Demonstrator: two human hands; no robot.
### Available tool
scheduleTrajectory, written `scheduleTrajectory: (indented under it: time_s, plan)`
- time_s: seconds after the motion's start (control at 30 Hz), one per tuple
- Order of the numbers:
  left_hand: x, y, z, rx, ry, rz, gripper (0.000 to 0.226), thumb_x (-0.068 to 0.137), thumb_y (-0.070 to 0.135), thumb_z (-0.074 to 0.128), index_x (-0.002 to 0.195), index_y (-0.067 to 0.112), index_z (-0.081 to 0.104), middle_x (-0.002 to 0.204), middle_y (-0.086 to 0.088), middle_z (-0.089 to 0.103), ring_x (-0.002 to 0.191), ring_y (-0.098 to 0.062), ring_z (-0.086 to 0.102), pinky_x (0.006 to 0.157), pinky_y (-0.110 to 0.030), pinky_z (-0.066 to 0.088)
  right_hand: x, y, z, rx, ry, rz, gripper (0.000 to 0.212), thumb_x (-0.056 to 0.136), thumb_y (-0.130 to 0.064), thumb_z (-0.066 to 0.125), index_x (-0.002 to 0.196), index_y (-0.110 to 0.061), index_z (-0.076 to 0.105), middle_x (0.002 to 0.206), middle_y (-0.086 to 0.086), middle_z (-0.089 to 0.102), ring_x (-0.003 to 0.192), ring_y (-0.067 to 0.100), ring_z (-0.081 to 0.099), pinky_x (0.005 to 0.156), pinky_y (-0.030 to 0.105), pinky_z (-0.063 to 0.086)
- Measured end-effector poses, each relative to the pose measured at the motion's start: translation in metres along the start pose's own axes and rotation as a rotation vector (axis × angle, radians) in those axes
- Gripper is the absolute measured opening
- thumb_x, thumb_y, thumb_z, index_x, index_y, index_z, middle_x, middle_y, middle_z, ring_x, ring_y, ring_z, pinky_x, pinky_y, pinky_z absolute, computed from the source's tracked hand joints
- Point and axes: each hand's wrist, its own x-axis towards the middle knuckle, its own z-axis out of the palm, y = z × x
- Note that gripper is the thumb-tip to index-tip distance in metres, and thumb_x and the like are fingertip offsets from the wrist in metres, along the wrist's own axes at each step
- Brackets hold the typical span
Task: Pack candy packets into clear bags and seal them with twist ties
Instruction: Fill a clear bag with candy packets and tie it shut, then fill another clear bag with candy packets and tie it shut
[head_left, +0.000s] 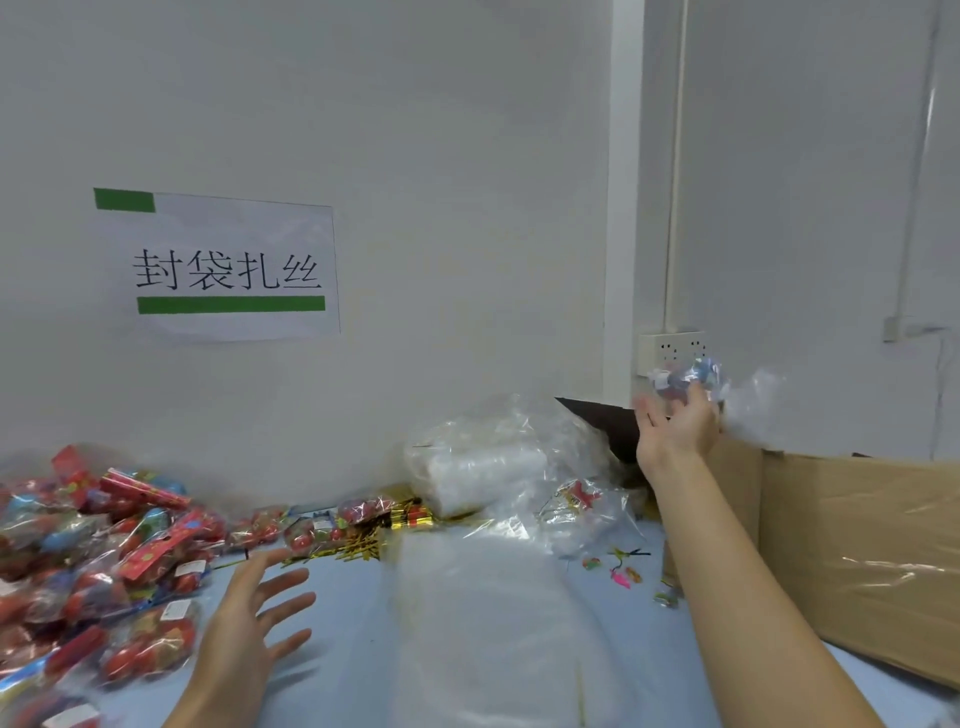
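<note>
1. The white wall (415, 156) fills the upper view and carries a paper sign (228, 265) with black characters and green bars.
2. The pale blue tabletop (353, 649) spans the lower view, its far edge against the wall.
3. A cardboard box (857, 545) stands at the right, its brown side toward the camera and a dark flap (602, 421) raised at its far corner.
4. A flat stack of clear bags (493, 623) lies in the middle of the tabletop, between the two forearms; a bulkier bundle of clear bags (483, 462) sits behind it by the wall.
5. A heap of candy packets (93, 561), mostly red with some blue, is piled at the left edge, and a few more trail along the wall toward the middle.
6. The right forearm stretches up and forward across the box's near corner. The right hand (675, 426) is raised with palm turned toward the camera and fingers curled up around a filled clear bag (691, 376) holding blue and red packets; the bag's loose plastic blurs out to the right.
7. The left hand (254, 618) hovers low over the tabletop just beside the candy heap, palm facing inward, fingers spread and straight, grasping nothing.
8. Gold twist ties (358, 545) lie scattered near the wall, just beyond the left fingertips.
9. A few small bright candies (621, 574) lie loose by the box.
10. A white wall socket (670, 351) sits behind the raised bag.
</note>
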Motion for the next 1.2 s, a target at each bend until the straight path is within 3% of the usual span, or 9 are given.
scheduleTrajectory:
  time_s: [0.17, 0.4, 0.47, 0.57, 0.73, 0.87, 1.0, 1.13, 1.2]
  plan:
    - [0.000, -0.007, 0.001, 0.123, -0.037, 0.055, 0.031, 0.102, 0.039, 0.046, 0.110, 0.017, 0.066, 0.110, -0.008, 0.068, 0.102, -0.031, 0.064, 0.077, -0.043, 0.051, -0.028, 0.023, -0.009, -0.452, -0.134, 0.059, 0.037, 0.099, -0.008, 0.050, 0.136, -0.014, 0.055, 0.121, 0.011, 0.065, 0.107, 0.027, 0.067, 0.080, 0.032, 0.054]
    - [-0.013, -0.018, 0.006, 0.678, -0.213, 0.348, 0.021, 0.093, 0.013, 0.064, 0.086, 0.030, 0.073, 0.092, 0.016, 0.073, 0.094, -0.007, 0.066, 0.080, -0.029, 0.054, -0.090, 0.101, -0.039, -1.139, -0.707, 0.408, 0.021, 0.094, -0.015, 0.063, 0.112, -0.019, 0.071, 0.102, 0.005, 0.077, 0.092, 0.025, 0.075, 0.074, 0.028, 0.051]
    - [-0.023, -0.020, 0.015, 0.880, -0.351, 0.416, 0.017, 0.089, 0.023, 0.069, 0.081, 0.037, 0.073, 0.092, 0.029, 0.069, 0.097, 0.002, 0.062, 0.079, -0.021, 0.050, -0.106, 0.117, -0.050, -1.250, -0.847, 0.450, 0.019, 0.094, -0.017, 0.062, 0.110, -0.022, 0.072, 0.098, 0.001, 0.078, 0.086, 0.019, 0.075, 0.072, 0.026, 0.052]
    - [-0.039, -0.022, 0.032, 0.998, -0.591, 0.465, 0.007, 0.080, 0.045, 0.074, 0.087, 0.045, 0.073, 0.097, 0.032, 0.066, 0.103, 0.006, 0.055, 0.083, -0.015, 0.041, -0.116, 0.122, -0.057, -1.427, -0.962, 0.339, 0.019, 0.093, -0.018, 0.059, 0.103, -0.029, 0.071, 0.089, -0.006, 0.077, 0.073, 0.009, 0.072, 0.066, 0.020, 0.052]
    - [-0.061, -0.037, 0.057, 1.121, -0.874, 0.496, 0.038, 0.069, 0.068, 0.075, 0.105, 0.057, 0.067, 0.113, 0.033, 0.055, 0.116, 0.009, 0.042, 0.100, -0.014, 0.034, -0.111, 0.115, -0.069, -1.556, -0.986, 0.212, 0.023, 0.092, -0.019, 0.055, 0.102, -0.033, 0.071, 0.088, -0.008, 0.075, 0.077, 0.005, 0.070, 0.065, 0.016, 0.049]
    - [-0.060, -0.045, 0.056, 1.189, -0.857, 0.515, 0.030, 0.081, 0.058, 0.070, 0.108, 0.047, 0.071, 0.119, 0.026, 0.053, 0.115, 0.009, 0.039, 0.104, -0.024, 0.034, -0.105, 0.117, -0.081, -1.708, -1.065, 0.209, 0.023, 0.094, -0.024, 0.059, 0.112, -0.032, 0.071, 0.105, -0.007, 0.070, 0.093, 0.007, 0.066, 0.075, 0.017, 0.048]
    - [-0.052, -0.046, 0.051, 1.169, -0.791, 0.593, 0.018, 0.091, 0.039, 0.067, 0.103, 0.031, 0.077, 0.117, 0.016, 0.061, 0.107, 0.005, 0.049, 0.097, -0.018, 0.039, -0.106, 0.121, -0.084, -1.818, -1.179, 0.184, 0.024, 0.094, -0.030, 0.063, 0.116, -0.028, 0.072, 0.107, -0.006, 0.069, 0.100, 0.010, 0.062, 0.084, 0.017, 0.046]
    - [-0.049, -0.050, 0.047, 1.153, -0.736, 0.660, 0.013, 0.097, 0.026, 0.060, 0.097, 0.021, 0.072, 0.101, 0.009, 0.068, 0.093, -0.002, 0.057, 0.086, -0.019, 0.045, -0.106, 0.122, -0.085, -1.747, -1.164, 0.144, 0.024, 0.095, -0.027, 0.062, 0.116, -0.027, 0.073, 0.116, -0.005, 0.071, 0.108, 0.010, 0.063, 0.096, 0.024, 0.049]
    - [-0.046, -0.052, 0.045, 1.162, -0.677, 0.660, 0.012, 0.099, 0.025, 0.053, 0.095, 0.026, 0.064, 0.094, 0.014, 0.065, 0.085, 0.000, 0.054, 0.076, -0.016, 0.042, -0.104, 0.121, -0.084, -1.643, -1.099, 0.112, 0.021, 0.096, -0.025, 0.061, 0.112, -0.026, 0.074, 0.111, -0.007, 0.073, 0.104, 0.006, 0.065, 0.090, 0.019, 0.051]
